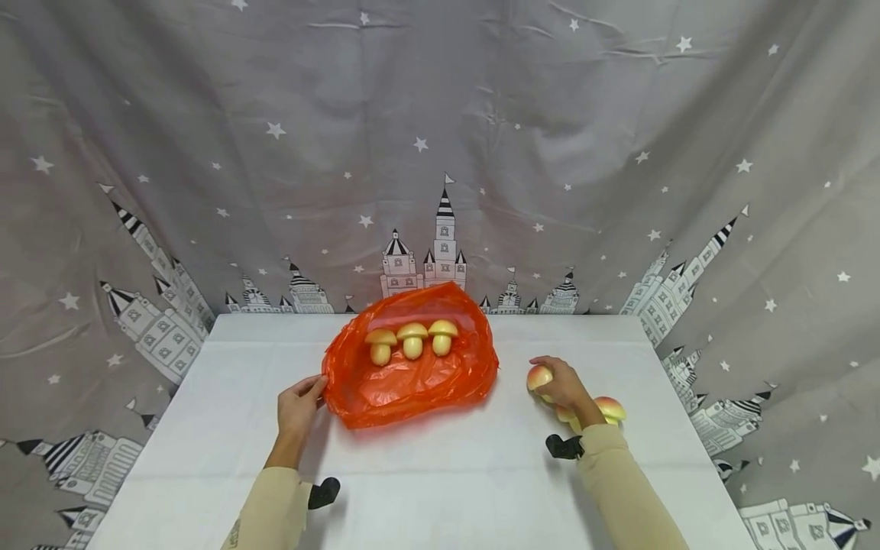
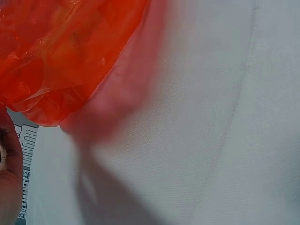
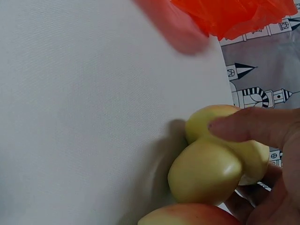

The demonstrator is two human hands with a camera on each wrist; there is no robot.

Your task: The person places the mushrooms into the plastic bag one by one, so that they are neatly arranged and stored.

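A red plastic bag (image 1: pixel 395 393) lies on the table with its mouth spread open, and three yellow toy mushrooms (image 1: pixel 412 345) are in a row inside it. My left hand (image 1: pixel 298 405) pinches the bag's left rim between thumb and fingers; in the left wrist view only part of that hand (image 2: pixel 10 178) shows at the edge. To the right of the bag, my right hand (image 1: pixel 569 386) grips a yellow toy mushroom with a reddish cap (image 1: pixel 538 377). The right wrist view has the thumb across its cap and the pale rounded stem (image 3: pixel 204 173) facing the camera.
More red-and-yellow toy mushrooms (image 1: pixel 611 408) lie beside and partly under my right wrist; the red cap of one (image 3: pixel 190 216) shows low in the right wrist view. The white table (image 1: pixel 440 496) ends at a grey curtain (image 1: pixel 440 92) printed with castles and stars.
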